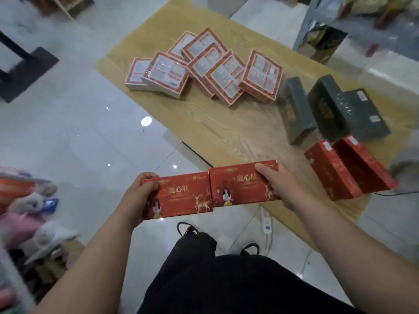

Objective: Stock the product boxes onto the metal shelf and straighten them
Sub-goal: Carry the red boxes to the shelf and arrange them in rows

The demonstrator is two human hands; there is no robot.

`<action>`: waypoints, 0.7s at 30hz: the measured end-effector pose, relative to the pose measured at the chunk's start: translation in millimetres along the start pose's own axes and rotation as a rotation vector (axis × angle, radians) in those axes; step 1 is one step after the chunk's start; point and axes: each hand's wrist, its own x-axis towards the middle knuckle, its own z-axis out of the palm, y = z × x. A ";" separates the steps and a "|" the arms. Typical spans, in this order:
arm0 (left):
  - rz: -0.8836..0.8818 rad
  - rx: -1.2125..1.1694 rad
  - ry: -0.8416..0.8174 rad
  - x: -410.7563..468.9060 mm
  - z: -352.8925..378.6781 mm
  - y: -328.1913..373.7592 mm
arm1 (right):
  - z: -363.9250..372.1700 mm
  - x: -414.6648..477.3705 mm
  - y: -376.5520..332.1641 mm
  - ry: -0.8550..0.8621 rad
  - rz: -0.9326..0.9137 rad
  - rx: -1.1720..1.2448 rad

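Two red boxes in hand, front faces toward me, ends touching in the middle: left box slightly lower, right box slightly higher. My left hand grips the outer end of the left box, thumb on the front, fingers wrapped behind. My right hand holds the outer end of the right box the same way. Both boxes are in the air, over the floor and the near corner of the wooden table. On the table sit two more red boxes just to the right, dark green boxes beyond them, and a loose heap of wrapped boxes at the far end. A power strip lies on the floor by my feet. I cannot make out the metal shelf for certain. Step, as I judge it: carrying a pair to the shelf. Next move calls for turning toward it, keeping the boxes level, setting them down and squaring them up.
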 end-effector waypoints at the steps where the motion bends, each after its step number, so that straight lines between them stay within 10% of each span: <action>1: 0.005 -0.030 0.025 -0.6 -15.7 -2.3 | 16.1 1.6 -9.8 -0.027 -0.014 -0.023; 21: 0.112 -0.681 0.644 -43.0 -344.7 -64.6 | 459.0 27.4 -182.6 -0.657 -0.303 -0.558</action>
